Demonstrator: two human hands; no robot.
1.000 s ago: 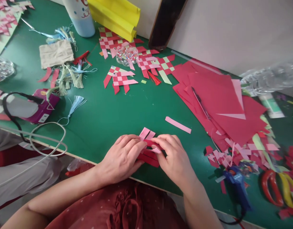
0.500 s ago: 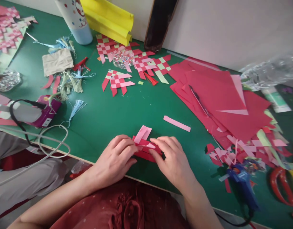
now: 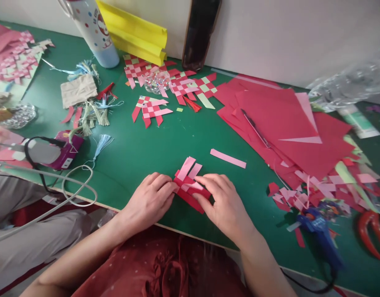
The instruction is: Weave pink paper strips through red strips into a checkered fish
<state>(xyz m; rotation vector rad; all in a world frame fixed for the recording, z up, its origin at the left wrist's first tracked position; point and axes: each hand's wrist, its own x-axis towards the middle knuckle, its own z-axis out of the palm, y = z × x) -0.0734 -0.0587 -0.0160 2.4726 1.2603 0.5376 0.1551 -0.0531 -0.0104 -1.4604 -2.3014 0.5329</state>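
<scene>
Near the front edge of the green table (image 3: 140, 144), a red paper piece (image 3: 190, 200) has pink strips (image 3: 187, 167) laid through it, their ends sticking up at the back. My left hand (image 3: 153, 198) pinches its left side with curled fingers. At its right side, my right hand (image 3: 222, 202) grips it between thumb and fingers, beside a pink strip end. A loose pink strip (image 3: 228, 159) lies on the table behind my right hand. Finished-looking woven paper fish (image 3: 151, 110) rest farther back.
Red sheets (image 3: 276, 123) with a craft knife (image 3: 254, 128), paper scraps, a blue glue gun (image 3: 320, 231) and red-handled scissors (image 3: 371, 233) are right. Left are tassels, a purple power block (image 3: 66, 150), cables and another person's grey-trousered legs (image 3: 50, 239). A bottle (image 3: 97, 37) stands behind.
The pink strips at the back of the red piece now show as two separate ends, spread apart. More of the red piece's front is visible. The whole view has shifted slightly.
</scene>
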